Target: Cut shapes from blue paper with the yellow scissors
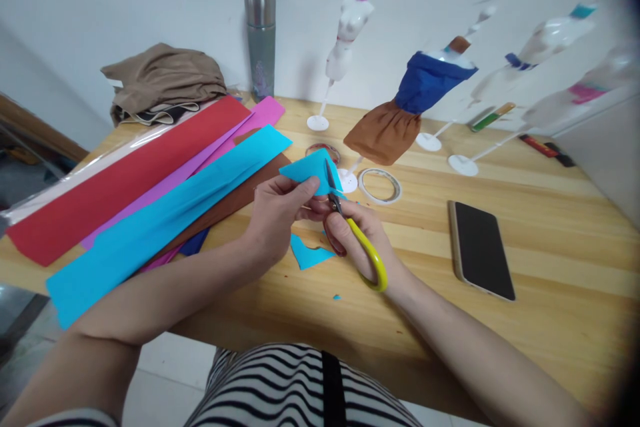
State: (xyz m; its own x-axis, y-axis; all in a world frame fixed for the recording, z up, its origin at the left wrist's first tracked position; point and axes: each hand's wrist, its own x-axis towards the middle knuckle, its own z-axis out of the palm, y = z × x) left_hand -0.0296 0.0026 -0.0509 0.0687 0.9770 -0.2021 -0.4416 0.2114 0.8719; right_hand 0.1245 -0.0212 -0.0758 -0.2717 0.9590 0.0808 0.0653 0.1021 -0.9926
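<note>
Between the thumb and fingers of my left hand (280, 210) is a piece of bright blue paper (305, 172), held above the table. My right hand (363, 233) grips yellow-handled scissors (373, 257), their blades pointing away from me at the paper's right edge. A thin blue strip hangs beside the blades. Below my hands, a blue offcut (310, 255) with a curved notch lies on the wood, with a tiny blue scrap (337, 297) nearer me. My fingers hide part of the paper's lower edge.
Long coloured sheets, including a red sheet (130, 180) and a blue sheet (165, 220), lie at left. Several small mannequins stand behind; one wears a blue top (430, 83) and brown skirt (387, 132). A tape roll (364, 195), phone (481, 250) and flask (261, 47) are also here.
</note>
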